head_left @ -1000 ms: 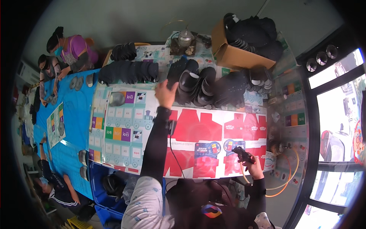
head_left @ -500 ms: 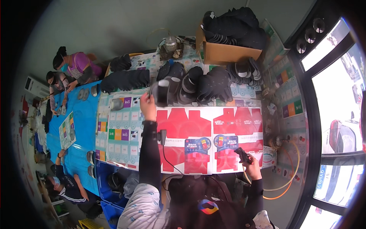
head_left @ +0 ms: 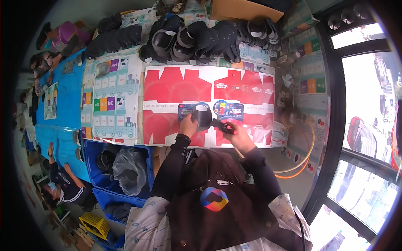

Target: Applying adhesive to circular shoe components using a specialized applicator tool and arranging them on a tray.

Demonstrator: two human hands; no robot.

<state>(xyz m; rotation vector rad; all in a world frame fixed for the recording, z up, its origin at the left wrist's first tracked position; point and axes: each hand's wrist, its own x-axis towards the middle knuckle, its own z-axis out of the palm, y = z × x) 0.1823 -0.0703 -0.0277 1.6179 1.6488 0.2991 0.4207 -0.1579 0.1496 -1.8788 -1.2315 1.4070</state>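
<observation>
Over the red-and-white printed sheet [head_left: 180, 85], my left hand [head_left: 188, 126] pinches the edge of a dark, rounded, cup-like piece [head_left: 202, 119] with a pale patch on its top. My right hand [head_left: 238, 136] is wrapped round a black gun-like hand tool [head_left: 222, 125]; a pale hose runs down below that hand. The tool's front end points left and comes close to the piece's right side. Whether the two touch, I cannot tell. Beyond the sheet stand overlapping rows of black curved pieces [head_left: 211, 39], with greyer rounded ones [head_left: 164, 39] among them.
Blue bins [head_left: 94, 167] stand left of me, one holding a clear plastic bag [head_left: 130, 171]. Farther left, people sit along a blue-covered table [head_left: 60, 113]. Yellow and orange hoses [head_left: 307, 157] loop at the right. A cardboard box [head_left: 247, 10] stands at the back.
My left hand has come back from the far rows with the dark cup-like piece. My right hand has moved left with the tool, up beside it. The view has tilted down.
</observation>
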